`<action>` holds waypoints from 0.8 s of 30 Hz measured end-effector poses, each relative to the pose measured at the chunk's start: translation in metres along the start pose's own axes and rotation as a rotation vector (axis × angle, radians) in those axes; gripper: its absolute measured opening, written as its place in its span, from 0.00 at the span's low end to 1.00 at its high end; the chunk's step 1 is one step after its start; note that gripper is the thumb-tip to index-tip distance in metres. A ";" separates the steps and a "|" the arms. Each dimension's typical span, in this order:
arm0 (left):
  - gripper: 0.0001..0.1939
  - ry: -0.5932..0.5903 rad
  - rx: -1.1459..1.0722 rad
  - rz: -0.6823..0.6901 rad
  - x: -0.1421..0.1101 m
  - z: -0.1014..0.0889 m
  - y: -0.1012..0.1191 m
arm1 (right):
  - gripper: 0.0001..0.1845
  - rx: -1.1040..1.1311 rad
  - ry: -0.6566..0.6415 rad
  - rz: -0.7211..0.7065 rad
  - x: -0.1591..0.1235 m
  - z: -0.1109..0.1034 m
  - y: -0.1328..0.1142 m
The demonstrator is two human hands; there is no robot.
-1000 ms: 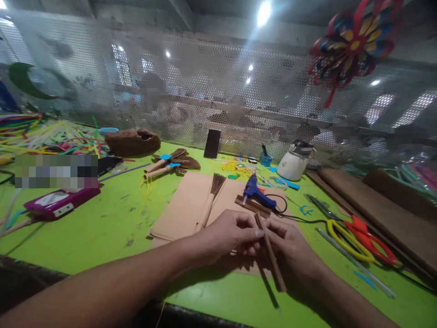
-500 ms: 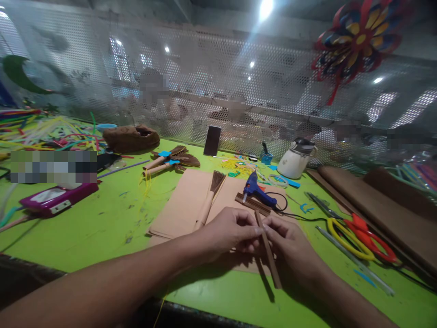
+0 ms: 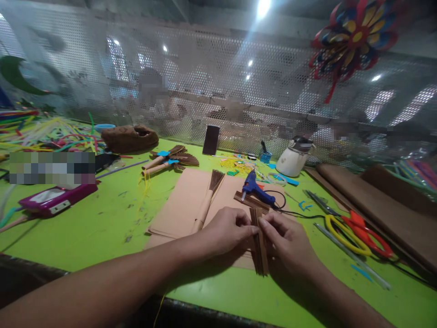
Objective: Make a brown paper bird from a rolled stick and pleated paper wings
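My left hand [image 3: 228, 228] and right hand [image 3: 291, 233] are almost closed, both pinching the pleated brown strip [image 3: 260, 256] above the tabletop [image 3: 102, 232], near its front edge, maybe so it won't spring open. The blue glue gun [image 3: 254, 189] lies beyond, probably to stay close.

The pleated paper [image 3: 260, 255] is brown, striped lengthwise; the bench [image 3: 88, 241] lime green; the sheets [image 3: 177, 205] plain tan; the glue gun [image 3: 254, 187] blue; the scissor handles [image 3: 357, 221] yellow and orange-red.
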State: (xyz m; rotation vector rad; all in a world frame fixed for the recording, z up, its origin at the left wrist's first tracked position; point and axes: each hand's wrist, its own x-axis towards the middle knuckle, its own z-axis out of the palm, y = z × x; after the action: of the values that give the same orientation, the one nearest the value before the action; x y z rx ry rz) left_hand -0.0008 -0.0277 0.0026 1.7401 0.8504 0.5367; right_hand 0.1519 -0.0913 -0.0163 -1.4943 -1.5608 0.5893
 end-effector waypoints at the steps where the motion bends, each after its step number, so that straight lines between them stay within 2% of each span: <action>1: 0.09 -0.007 -0.012 -0.003 0.000 0.000 0.000 | 0.15 -0.001 -0.001 0.003 0.000 0.000 0.000; 3: 0.10 -0.034 -0.079 -0.015 -0.001 0.000 0.000 | 0.15 0.015 -0.007 0.012 0.000 0.000 0.001; 8: 0.07 -0.125 -0.468 -0.100 -0.003 0.003 0.001 | 0.14 0.132 -0.060 0.052 -0.001 -0.001 0.000; 10: 0.08 -0.147 -0.539 -0.115 -0.004 0.004 0.000 | 0.15 0.145 -0.063 0.056 -0.001 -0.001 0.000; 16: 0.12 -0.128 -0.553 -0.141 -0.002 0.002 -0.004 | 0.16 0.179 -0.065 0.091 0.000 -0.001 -0.001; 24: 0.10 -0.014 -0.500 -0.148 0.000 0.004 -0.010 | 0.16 0.175 -0.033 0.066 0.000 -0.002 -0.005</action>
State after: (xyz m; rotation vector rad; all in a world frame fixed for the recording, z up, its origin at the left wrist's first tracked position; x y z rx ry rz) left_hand -0.0008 -0.0282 -0.0077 1.2151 0.7503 0.5796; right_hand 0.1508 -0.0924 -0.0108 -1.4140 -1.4498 0.7712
